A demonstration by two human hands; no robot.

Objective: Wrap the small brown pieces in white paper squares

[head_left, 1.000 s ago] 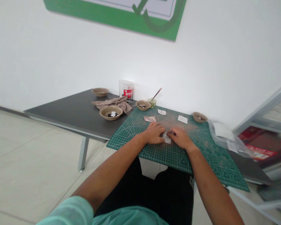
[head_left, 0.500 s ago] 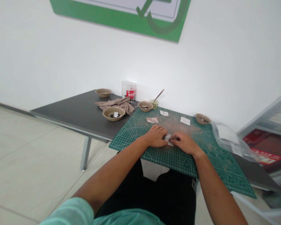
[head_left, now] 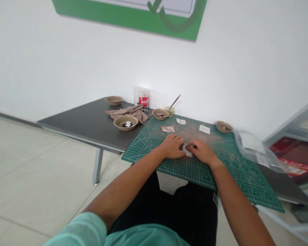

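Observation:
A small white piece of sheet (head_left: 187,151), perhaps paper, lies on the green cutting mat (head_left: 149,143) between my two hands. My left hand (head_left: 172,147) rests at its left edge, fingers bent together and thumb pressing the sheet down. Over the sheet's upper right part, my right hand (head_left: 200,151) is closed in a pinch; a small dark thing shows at its fingertips, too small to name. Farther back on the mat lie a brownish sheet piece (head_left: 167,129), a creased white piece (head_left: 181,121) and a flat white piece (head_left: 204,129).
Brown bowls (head_left: 125,128) with small pieces stand about the mat, beside a crumpled cloth (head_left: 128,112), a clear tub (head_left: 141,95) and a glass jar (head_left: 170,111) with a brush-like stick. A plastic bag (head_left: 251,147) lies right. Reddish dust covers the mat's middle.
The view has shifted slightly. My right fingertips have moved a little away from me across the white piece, uncovering more of its near part. My left hand stays at its edge.

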